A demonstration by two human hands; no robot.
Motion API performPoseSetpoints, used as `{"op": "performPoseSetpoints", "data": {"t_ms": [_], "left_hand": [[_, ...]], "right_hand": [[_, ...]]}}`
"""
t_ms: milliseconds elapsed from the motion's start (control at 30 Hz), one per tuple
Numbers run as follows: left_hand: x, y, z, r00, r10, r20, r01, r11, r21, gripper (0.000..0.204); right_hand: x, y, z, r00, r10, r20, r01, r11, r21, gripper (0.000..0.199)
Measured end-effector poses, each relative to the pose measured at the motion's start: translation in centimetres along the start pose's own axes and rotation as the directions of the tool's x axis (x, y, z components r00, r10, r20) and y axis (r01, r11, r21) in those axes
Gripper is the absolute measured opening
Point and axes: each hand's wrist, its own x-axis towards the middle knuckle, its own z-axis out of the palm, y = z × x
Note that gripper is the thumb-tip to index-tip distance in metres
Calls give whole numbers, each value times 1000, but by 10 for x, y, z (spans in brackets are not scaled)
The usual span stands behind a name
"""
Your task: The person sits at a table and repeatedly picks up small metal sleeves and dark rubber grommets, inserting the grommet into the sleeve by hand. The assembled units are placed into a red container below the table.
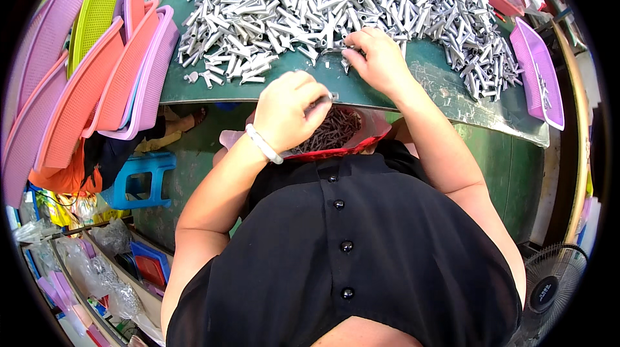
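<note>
At the green table (pixel 194 94): my left hand (pixel 284 111) and right hand (pixel 380 63) apart, grips unclear.
Silver-grey tubes (pixel 284 8): best picked singly.

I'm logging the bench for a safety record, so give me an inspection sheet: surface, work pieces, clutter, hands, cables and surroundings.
Surface: green table, scuffed near its front edge at the right.
Work pieces: large heap of grey tube-like pieces; red container of dark thin pieces below the table's front edge.
Clutter: nested coloured baskets at left; purple basket at the table's right end, a few pieces inside.
Left hand: curled, seemingly around a small grey piece.
Right hand: at the heap's near edge; grip unclear.
Cables: none certain.
Surroundings: blue stool lower left, fan lower right.
</note>
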Motion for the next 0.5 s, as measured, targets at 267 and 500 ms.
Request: {"op": "performPoseSetpoints", "data": {"t_ms": [267, 500], "left_hand": [[5, -16, 21, 969, -231, -91, 232, 973, 0, 17], [36, -15, 26, 941, -281, -190, 266, 958, -105, 44]], "right_hand": [[4, 6, 5, 991, 54, -122, -32, 984, 176, 9], [-1, -2, -12, 972, 211, -107, -127, 848, 515, 13]]}}
